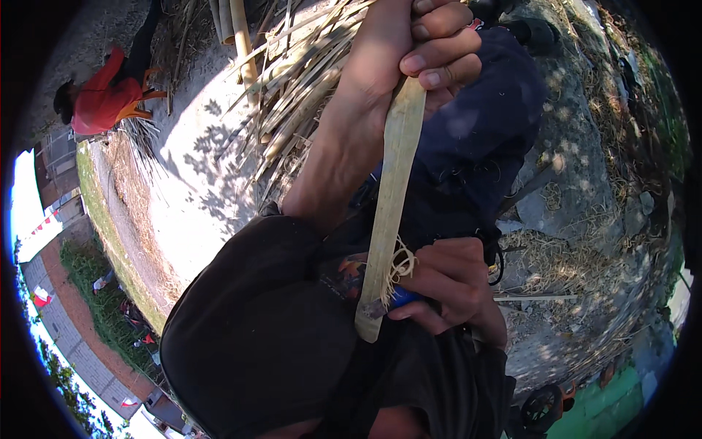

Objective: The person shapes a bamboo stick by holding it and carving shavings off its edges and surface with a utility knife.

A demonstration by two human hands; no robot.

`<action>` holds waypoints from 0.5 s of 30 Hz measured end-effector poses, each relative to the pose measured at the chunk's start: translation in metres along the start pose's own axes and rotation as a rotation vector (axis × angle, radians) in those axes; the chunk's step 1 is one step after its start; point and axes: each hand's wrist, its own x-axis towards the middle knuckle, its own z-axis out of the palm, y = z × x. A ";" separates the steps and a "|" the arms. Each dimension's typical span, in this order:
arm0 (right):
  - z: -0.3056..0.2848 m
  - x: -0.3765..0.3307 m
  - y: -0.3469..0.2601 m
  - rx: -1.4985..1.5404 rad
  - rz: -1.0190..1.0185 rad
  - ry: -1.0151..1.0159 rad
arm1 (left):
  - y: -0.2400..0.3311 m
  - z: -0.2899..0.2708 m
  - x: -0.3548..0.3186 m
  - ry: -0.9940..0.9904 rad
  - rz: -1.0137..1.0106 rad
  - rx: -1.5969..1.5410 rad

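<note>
**Bamboo strip held at both ends**

The left hand (pixel 409 51) clenches the upper end of 1 pale bamboo strip (pixel 391 197). Below that grip the strip runs down to the right hand (pixel 450 285), which closes on a blue-handled knife (pixel 398 298) at its frayed lower end. It looks light, stiff and splintery; best gripped on the flat faces.

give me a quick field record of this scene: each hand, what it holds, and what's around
left hand: raised, fingers closed round the upper end of a bamboo strip
right hand: lower, grips a blue-handled knife against the strip's lower end
strip: pale, flat, near upright, frayed fibres at the blade
behind: pile of split bamboo on pale ground
other person: one in a red top, upper left, apart
</note>
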 end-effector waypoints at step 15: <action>-0.029 -0.041 -0.026 -0.101 0.039 0.129 | -0.079 0.049 0.075 -0.289 -0.126 0.430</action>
